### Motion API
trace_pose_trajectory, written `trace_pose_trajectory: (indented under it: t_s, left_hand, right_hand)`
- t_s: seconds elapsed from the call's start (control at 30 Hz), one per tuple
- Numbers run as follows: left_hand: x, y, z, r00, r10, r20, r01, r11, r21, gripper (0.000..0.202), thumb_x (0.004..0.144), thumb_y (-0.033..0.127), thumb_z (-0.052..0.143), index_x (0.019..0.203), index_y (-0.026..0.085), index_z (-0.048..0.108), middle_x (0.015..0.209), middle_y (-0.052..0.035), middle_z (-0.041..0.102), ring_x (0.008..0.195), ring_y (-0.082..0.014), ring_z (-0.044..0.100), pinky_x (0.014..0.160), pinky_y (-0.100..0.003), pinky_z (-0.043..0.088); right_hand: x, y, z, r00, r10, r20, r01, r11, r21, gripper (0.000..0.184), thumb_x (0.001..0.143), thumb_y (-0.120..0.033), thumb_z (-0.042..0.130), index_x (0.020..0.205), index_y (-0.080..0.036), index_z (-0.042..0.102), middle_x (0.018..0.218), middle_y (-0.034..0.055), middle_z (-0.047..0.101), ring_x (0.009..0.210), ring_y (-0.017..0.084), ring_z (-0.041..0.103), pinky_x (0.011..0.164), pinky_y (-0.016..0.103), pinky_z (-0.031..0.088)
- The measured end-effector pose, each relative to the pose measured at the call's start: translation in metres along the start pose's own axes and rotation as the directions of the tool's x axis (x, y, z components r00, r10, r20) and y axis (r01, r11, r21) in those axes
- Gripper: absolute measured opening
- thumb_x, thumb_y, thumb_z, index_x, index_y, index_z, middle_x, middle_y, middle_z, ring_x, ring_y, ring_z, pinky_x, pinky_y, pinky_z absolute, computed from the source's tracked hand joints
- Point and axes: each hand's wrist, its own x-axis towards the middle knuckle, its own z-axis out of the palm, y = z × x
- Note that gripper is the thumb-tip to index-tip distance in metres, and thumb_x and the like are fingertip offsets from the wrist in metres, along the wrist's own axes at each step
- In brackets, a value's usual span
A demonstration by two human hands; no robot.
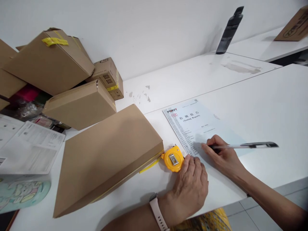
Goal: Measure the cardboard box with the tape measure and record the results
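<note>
Yellow tape measure [173, 158] lies beside the flat cardboard box [106, 154], its tape run along the box edge; left hand [190, 186] rests flat beside it, fingers loose. Right hand [222, 154] grips a pen [243, 146], tip on the test report [192, 123]; any written figure is not legible.

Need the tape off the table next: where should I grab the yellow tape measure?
Take the yellow tape measure across its round case, coming from above. It lies flat, clip up, the left hand touching its right edge and the flat cardboard box crowding its left.
</note>
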Motion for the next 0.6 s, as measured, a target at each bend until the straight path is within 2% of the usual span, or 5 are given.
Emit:
trace_pose_trajectory:
  t_s: [0.13, 0.23, 0.33, 0.47, 0.6]
  left_hand:
    - [-0.002, 0.001, 0.001, 1.000, -0.008, 0.000, 0.008, 1.000, 0.000, 0.044, 0.105, 0.032, 0.045, 0.134, 0.004, 0.063, 0.138, -0.0164, 0.067, 0.131, -0.0304, 0.059, 0.124, -0.047, 0.024]
    - [-0.004, 0.002, 0.002, 1.000, -0.012, -0.006, 0.012, 1.000, -0.027, 0.043, 0.104, 0.030, 0.047, 0.134, 0.004, 0.062, 0.138, -0.0171, 0.066, 0.132, -0.0310, 0.058, 0.124, -0.047, 0.025]
    - [-0.005, 0.003, 0.007, 0.995, -0.038, -0.092, 0.029, 0.994, -0.106, 0.036, 0.100, 0.021, 0.051, 0.131, 0.007, 0.063, 0.135, -0.0150, 0.067, 0.132, -0.0300, 0.057, 0.125, -0.047, 0.027]
    - [-0.005, 0.001, 0.014, 0.944, -0.214, -0.251, 0.162, 0.964, -0.213, 0.029, 0.098, 0.015, 0.053, 0.124, 0.013, 0.065, 0.128, -0.0118, 0.070, 0.126, -0.0285, 0.060, 0.120, -0.048, 0.035]
    - [-0.009, -0.006, 0.015, 0.895, -0.413, -0.166, 0.367, 0.896, -0.250, 0.053, 0.092, 0.018, 0.064, 0.142, 0.007, 0.052, 0.147, -0.0244, 0.056, 0.137, -0.0402, 0.051, 0.115, -0.060, 0.042]
  right_hand:
    - [0.007, 0.006, -0.003, 0.986, -0.153, -0.060, 0.140, 0.974, -0.177, 0.012, 0.100, -0.036, 0.054, 0.104, -0.027, 0.061, 0.093, 0.0047, 0.068, 0.078, 0.021, 0.063, 0.066, 0.034, 0.050]
    - [0.012, 0.013, -0.004, 0.939, -0.342, -0.024, 0.314, 0.887, -0.338, 0.030, 0.099, -0.017, 0.041, 0.118, -0.028, 0.062, 0.113, 0.0087, 0.070, 0.102, 0.027, 0.065, 0.079, 0.039, 0.054]
    - [0.016, 0.019, -0.002, 0.915, -0.404, 0.010, 0.370, 0.826, -0.425, 0.046, 0.093, -0.006, 0.037, 0.125, -0.026, 0.063, 0.112, 0.0094, 0.072, 0.100, 0.028, 0.065, 0.077, 0.041, 0.056]
    - [0.018, 0.024, 0.002, 0.915, -0.404, -0.015, 0.353, 0.817, -0.456, 0.051, 0.091, -0.003, 0.037, 0.130, -0.025, 0.062, 0.107, 0.0085, 0.075, 0.097, 0.027, 0.066, 0.074, 0.040, 0.057]
    - [0.020, 0.027, 0.003, 0.918, -0.395, -0.042, 0.338, 0.834, -0.435, 0.039, 0.094, -0.012, 0.042, 0.124, -0.025, 0.064, 0.106, 0.0089, 0.076, 0.097, 0.028, 0.067, 0.074, 0.040, 0.057]
